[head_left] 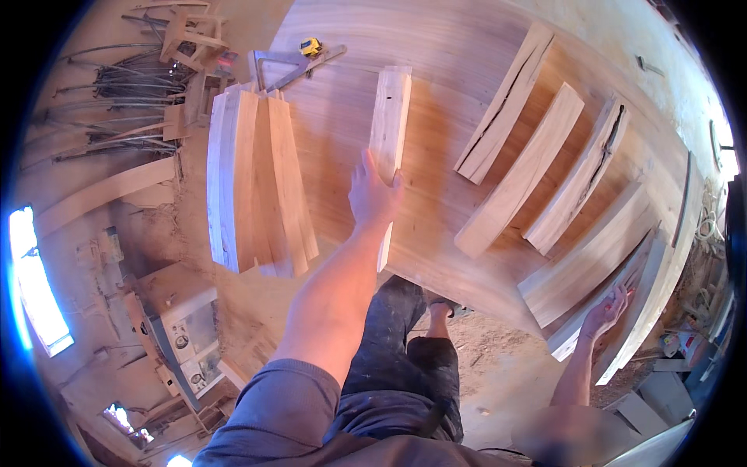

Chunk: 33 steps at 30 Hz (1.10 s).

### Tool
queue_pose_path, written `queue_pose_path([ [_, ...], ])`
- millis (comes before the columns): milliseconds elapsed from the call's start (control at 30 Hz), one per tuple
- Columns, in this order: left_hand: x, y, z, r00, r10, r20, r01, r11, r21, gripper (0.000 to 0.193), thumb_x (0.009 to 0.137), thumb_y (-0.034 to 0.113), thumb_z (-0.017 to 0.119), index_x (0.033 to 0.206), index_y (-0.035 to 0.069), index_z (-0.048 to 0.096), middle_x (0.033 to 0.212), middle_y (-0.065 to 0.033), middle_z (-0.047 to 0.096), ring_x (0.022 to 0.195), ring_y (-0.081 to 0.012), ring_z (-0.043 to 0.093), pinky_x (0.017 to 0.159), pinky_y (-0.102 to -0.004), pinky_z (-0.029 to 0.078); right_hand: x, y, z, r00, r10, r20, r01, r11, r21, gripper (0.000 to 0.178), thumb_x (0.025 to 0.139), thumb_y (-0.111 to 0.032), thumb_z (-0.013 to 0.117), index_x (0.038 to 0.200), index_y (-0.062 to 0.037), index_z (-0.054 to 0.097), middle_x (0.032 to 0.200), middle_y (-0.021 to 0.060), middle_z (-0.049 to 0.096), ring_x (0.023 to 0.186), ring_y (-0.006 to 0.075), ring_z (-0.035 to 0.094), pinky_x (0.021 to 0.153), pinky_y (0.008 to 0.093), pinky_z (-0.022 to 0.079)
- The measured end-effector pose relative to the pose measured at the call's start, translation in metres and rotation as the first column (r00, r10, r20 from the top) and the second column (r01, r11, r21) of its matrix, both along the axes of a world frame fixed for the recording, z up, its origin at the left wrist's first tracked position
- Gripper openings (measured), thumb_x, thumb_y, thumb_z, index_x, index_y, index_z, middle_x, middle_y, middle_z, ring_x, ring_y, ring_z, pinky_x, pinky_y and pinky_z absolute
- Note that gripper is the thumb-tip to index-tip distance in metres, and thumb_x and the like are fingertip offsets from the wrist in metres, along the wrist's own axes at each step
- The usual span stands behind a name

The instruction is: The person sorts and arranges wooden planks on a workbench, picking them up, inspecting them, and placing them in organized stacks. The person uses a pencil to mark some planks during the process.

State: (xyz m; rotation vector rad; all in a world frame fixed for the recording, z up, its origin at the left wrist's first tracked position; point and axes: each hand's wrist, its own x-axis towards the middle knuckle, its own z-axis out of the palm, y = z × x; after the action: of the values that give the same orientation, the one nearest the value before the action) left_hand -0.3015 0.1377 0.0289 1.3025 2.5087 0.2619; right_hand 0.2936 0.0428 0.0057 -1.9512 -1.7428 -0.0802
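A pale wooden board (391,105) with a small dark knot stands out lengthwise near the middle of the wide wooden tabletop (334,117). My left hand (375,194) grips its near half, thumb on one side and fingers on the other. Far to the right, my right hand (605,311) is closed over a narrow board (572,333) at the table's edge. Something small and red shows at its fingertips, too small to name. Beside that hand lie a wide plank (591,253) and an outer plank (642,307).
A stack of boards (245,179) lies at left. Behind it are a metal square (284,58) and a yellow tape measure (310,47). Cracked planks (510,101) lie in a row at right. Bent rods (128,97) and a white-fronted machine (183,335) stand off the table's left.
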Motion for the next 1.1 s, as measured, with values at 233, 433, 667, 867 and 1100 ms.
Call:
queue_pose_path([
  [233, -0.004, 0.001, 0.007, 0.999, -0.015, 0.03, 0.016, 1.0, -0.027, 0.085, 0.093, 0.038, 0.07, 0.157, -0.001, 0.029, 0.138, -0.0245, 0.055, 0.128, -0.0414, 0.054, 0.101, -0.0542, 0.05, -0.251, 0.076, 0.065, 0.868, 0.182, -0.462, -0.128, 0.981, 0.146, 0.025, 0.101, 0.008, 0.054, 0.119, -0.0012, 0.069, 0.139, 0.0107, 0.063, 0.131, 0.026, 0.058, 0.101, 0.0287, 0.047],
  [433, -0.007, 0.0, -0.001, 0.999, -0.031, 0.019, 0.031, 0.999, -0.015, 0.085, 0.092, 0.036, 0.07, 0.156, -0.002, 0.029, 0.136, -0.0252, 0.054, 0.126, -0.0428, 0.054, 0.1, -0.0539, 0.051, -0.401, 0.163, 0.056, 0.834, -0.037, -0.551, -0.138, 0.952, -0.273, 0.038, 0.092, -0.009, 0.075, 0.124, 0.0016, 0.057, 0.153, 0.0238, 0.046, 0.129, 0.0393, 0.058, 0.106, 0.0463, 0.048],
  [667, -0.003, 0.005, 0.006, 0.996, 0.004, 0.086, 0.002, 0.998, -0.069, 0.084, 0.091, 0.036, 0.07, 0.154, -0.002, 0.03, 0.135, -0.0256, 0.054, 0.124, -0.0428, 0.055, 0.099, -0.0532, 0.052, -0.443, 0.208, 0.031, 0.901, -0.214, -0.378, 0.059, 0.923, -0.381, 0.09, 0.083, -0.016, 0.081, 0.152, 0.0052, 0.027, 0.165, 0.0262, 0.024, 0.134, 0.0362, 0.054, 0.108, 0.0447, 0.047],
  [867, -0.007, 0.008, 0.01, 0.995, -0.003, 0.103, 0.011, 0.997, -0.074, 0.084, 0.09, 0.034, 0.071, 0.153, -0.002, 0.03, 0.127, -0.0248, 0.056, 0.118, -0.042, 0.057, 0.093, -0.0526, 0.053, -0.449, 0.205, 0.036, 0.887, -0.262, -0.381, 0.042, 0.866, -0.498, 0.099, 0.083, -0.01, 0.072, 0.161, 0.0053, 0.013, 0.168, 0.0261, 0.016, 0.131, 0.0381, 0.057, 0.104, 0.0448, 0.052],
  [1100, -0.011, 0.004, 0.007, 0.99, -0.02, 0.138, 0.028, 0.998, -0.053, 0.087, 0.089, 0.035, 0.073, 0.154, -0.001, 0.029, 0.126, -0.0253, 0.056, 0.119, -0.0434, 0.056, 0.095, -0.0536, 0.052, -0.465, 0.119, 0.026, 0.919, -0.067, -0.388, -0.027, 0.972, -0.233, 0.091, 0.083, -0.003, 0.071, 0.158, 0.0092, 0.021, 0.164, 0.0317, 0.022, 0.145, 0.0477, 0.039, 0.118, 0.0462, 0.039],
])
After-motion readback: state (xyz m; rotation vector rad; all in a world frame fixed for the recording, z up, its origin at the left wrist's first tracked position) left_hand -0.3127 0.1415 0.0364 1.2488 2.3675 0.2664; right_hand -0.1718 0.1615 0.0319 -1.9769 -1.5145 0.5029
